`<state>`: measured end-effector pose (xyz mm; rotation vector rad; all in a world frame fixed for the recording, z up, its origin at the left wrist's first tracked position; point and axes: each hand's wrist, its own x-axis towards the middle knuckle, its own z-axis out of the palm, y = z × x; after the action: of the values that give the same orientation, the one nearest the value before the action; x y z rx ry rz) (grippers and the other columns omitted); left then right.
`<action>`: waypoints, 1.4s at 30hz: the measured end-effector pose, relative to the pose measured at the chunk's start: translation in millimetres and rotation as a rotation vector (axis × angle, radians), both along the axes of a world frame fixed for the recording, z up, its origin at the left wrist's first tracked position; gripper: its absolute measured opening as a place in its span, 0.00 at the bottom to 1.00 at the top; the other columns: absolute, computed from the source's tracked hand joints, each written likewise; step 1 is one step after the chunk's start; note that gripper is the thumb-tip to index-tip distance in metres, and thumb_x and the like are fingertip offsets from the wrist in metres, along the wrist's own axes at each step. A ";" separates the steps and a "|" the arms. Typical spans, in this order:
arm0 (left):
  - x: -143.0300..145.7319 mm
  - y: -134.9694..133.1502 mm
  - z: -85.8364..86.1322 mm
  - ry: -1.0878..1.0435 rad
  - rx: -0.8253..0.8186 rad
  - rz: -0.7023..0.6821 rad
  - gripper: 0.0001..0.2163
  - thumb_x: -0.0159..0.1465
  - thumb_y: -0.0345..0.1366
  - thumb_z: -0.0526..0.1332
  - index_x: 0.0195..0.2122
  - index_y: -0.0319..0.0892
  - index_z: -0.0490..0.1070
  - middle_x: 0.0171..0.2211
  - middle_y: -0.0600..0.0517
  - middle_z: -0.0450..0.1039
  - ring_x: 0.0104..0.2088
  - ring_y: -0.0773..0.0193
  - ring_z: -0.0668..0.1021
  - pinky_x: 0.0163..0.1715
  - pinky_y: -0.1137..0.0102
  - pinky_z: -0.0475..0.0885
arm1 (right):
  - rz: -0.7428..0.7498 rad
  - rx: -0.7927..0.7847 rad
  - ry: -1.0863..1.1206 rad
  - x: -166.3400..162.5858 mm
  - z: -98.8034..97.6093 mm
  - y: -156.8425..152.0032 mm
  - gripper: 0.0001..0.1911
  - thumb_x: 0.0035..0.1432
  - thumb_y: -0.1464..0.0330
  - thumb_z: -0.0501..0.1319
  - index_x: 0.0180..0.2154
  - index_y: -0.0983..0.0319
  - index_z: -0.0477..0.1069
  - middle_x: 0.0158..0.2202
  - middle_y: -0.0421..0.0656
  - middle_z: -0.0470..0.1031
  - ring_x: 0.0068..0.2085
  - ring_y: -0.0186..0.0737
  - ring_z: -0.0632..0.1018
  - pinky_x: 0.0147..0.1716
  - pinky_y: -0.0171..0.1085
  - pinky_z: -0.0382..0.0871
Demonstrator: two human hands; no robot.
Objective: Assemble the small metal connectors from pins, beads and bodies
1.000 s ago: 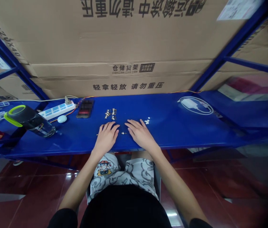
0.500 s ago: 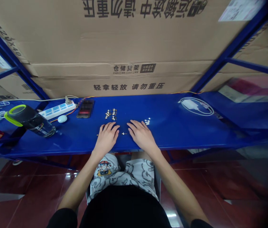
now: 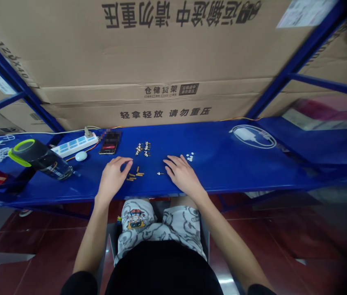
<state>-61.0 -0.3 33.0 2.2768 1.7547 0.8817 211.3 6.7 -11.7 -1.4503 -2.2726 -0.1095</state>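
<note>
My left hand (image 3: pixel 113 176) is over the blue table (image 3: pixel 222 164), just left of a few small brass-coloured pins (image 3: pixel 136 173). Its thumb and forefinger come together in a pinch; whatever may be between them is too small to make out. My right hand (image 3: pixel 182 172) lies palm down, fingers spread and holding nothing visible. Between the hands is one small white-and-brass piece (image 3: pixel 160 173), close to my right thumb. Farther back sit several similar assembled pieces (image 3: pixel 142 148) in a cluster. Small white bits (image 3: pixel 189 156) lie just beyond my right fingertips.
To the left are a dark bottle with a green loop (image 3: pixel 42 159), a white power strip (image 3: pixel 75 144), a white rounded object (image 3: pixel 81 156) and a phone (image 3: pixel 109 142). A coiled white cable with a charger (image 3: pixel 247 134) lies right. Cardboard (image 3: pixel 167 53) stands behind.
My left hand has moved left, uncovering the brass pins, and its fingers have gone from spread to a pinch. My right hand stays nearly in place. The view has shifted slightly.
</note>
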 end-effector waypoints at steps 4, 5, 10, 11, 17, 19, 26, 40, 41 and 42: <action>-9.6 1.0 -1.2 0.049 -0.075 -0.019 0.10 0.71 0.41 0.57 0.43 0.48 0.79 0.43 0.51 0.81 0.45 0.55 0.80 0.47 0.62 0.73 | -0.156 0.125 0.026 -0.1 0.4 -1.7 0.20 0.71 0.66 0.50 0.56 0.62 0.75 0.58 0.53 0.77 0.60 0.54 0.75 0.69 0.65 0.44; -7.3 1.0 -2.0 0.079 -0.083 -0.010 0.10 0.71 0.41 0.58 0.41 0.48 0.79 0.42 0.51 0.81 0.45 0.55 0.80 0.46 0.61 0.73 | -0.209 0.152 0.033 0.1 0.4 -2.2 0.20 0.71 0.66 0.50 0.54 0.63 0.76 0.56 0.53 0.78 0.59 0.55 0.76 0.68 0.66 0.44; 10.5 1.2 -5.4 0.183 -0.099 0.054 0.07 0.68 0.43 0.63 0.38 0.50 0.80 0.42 0.52 0.81 0.45 0.52 0.80 0.47 0.57 0.70 | -0.208 0.154 0.006 0.3 -2.3 -2.4 0.20 0.71 0.67 0.49 0.51 0.67 0.78 0.51 0.54 0.81 0.54 0.54 0.80 0.69 0.60 0.49; 12.1 1.8 -6.1 0.187 -0.099 0.060 0.07 0.68 0.43 0.64 0.38 0.50 0.80 0.42 0.52 0.81 0.45 0.52 0.80 0.47 0.57 0.69 | -0.181 0.143 0.001 -0.1 -2.9 -2.2 0.21 0.71 0.67 0.49 0.51 0.67 0.77 0.52 0.54 0.81 0.54 0.53 0.80 0.69 0.58 0.50; 4.0 7.8 -9.1 0.125 -0.116 0.046 0.08 0.71 0.39 0.61 0.39 0.48 0.80 0.42 0.52 0.80 0.44 0.55 0.81 0.44 0.62 0.71 | -0.206 0.152 0.073 4.8 2.0 0.4 0.21 0.70 0.71 0.48 0.52 0.63 0.77 0.51 0.50 0.82 0.55 0.51 0.79 0.70 0.63 0.41; 0.2 8.3 -8.7 0.087 -0.135 0.027 0.08 0.71 0.39 0.60 0.40 0.48 0.80 0.42 0.52 0.80 0.43 0.56 0.81 0.43 0.64 0.71 | -0.254 0.171 0.095 13.4 8.0 1.2 0.20 0.69 0.72 0.49 0.51 0.62 0.78 0.51 0.49 0.82 0.55 0.51 0.78 0.69 0.65 0.39; 0.2 8.3 -7.8 0.095 -0.123 0.004 0.04 0.66 0.40 0.67 0.39 0.49 0.81 0.43 0.53 0.80 0.42 0.57 0.81 0.41 0.66 0.71 | -0.317 0.116 0.057 53.2 29.6 -4.3 0.16 0.67 0.70 0.53 0.46 0.59 0.79 0.54 0.49 0.79 0.58 0.54 0.75 0.65 0.70 0.49; 5.1 15.0 -11.4 -0.299 -0.052 -0.175 0.06 0.69 0.40 0.64 0.37 0.46 0.79 0.39 0.52 0.79 0.42 0.58 0.80 0.45 0.65 0.71 | -0.238 0.100 0.017 50.4 5.6 9.9 0.14 0.67 0.70 0.56 0.34 0.59 0.80 0.53 0.50 0.80 0.59 0.55 0.74 0.64 0.71 0.48; 9.0 13.4 -10.0 -0.354 -0.038 -0.205 0.07 0.70 0.40 0.63 0.37 0.45 0.79 0.39 0.52 0.79 0.42 0.59 0.80 0.45 0.65 0.71 | -0.228 0.102 0.039 47.4 6.6 9.5 0.13 0.66 0.70 0.56 0.34 0.60 0.80 0.52 0.50 0.80 0.59 0.56 0.74 0.64 0.72 0.47; 13.4 11.8 -8.9 -0.402 -0.022 -0.230 0.08 0.70 0.41 0.63 0.37 0.45 0.78 0.39 0.52 0.79 0.42 0.60 0.80 0.46 0.65 0.71 | -0.210 0.102 0.073 43.5 8.5 8.5 0.13 0.66 0.70 0.57 0.33 0.59 0.79 0.51 0.50 0.81 0.59 0.56 0.75 0.65 0.72 0.46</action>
<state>-47.6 11.4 24.1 2.0508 1.2983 1.1633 254.8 15.2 -3.2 -1.6083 -2.0222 -0.2290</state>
